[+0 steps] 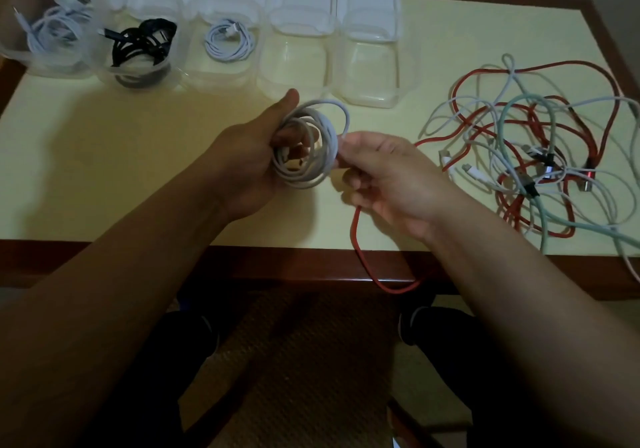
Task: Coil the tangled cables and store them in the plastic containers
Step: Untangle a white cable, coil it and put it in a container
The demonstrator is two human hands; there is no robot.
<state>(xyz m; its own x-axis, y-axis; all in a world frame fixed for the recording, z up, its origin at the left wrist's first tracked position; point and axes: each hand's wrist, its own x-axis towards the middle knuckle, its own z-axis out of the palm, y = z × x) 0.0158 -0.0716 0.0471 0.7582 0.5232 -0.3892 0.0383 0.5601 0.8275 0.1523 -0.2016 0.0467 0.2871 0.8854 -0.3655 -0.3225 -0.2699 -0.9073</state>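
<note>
A white coiled cable (pixel 311 146) sits in the left hand (pixel 252 156), whose fingers pass through the loops with the thumb raised above them. The right hand (pixel 384 173), touching the coil's right side, pinches the cable with curled fingers. A red cable (pixel 356 236) runs from under the right hand over the table edge. Further right lies a tangle of cables (pixel 540 156) in red, white and pale green. Beyond the hands stands a row of plastic containers (pixel 367 66); three on the left hold coils. The pale yellow table (pixel 138 156) has a wooden rim.
</note>
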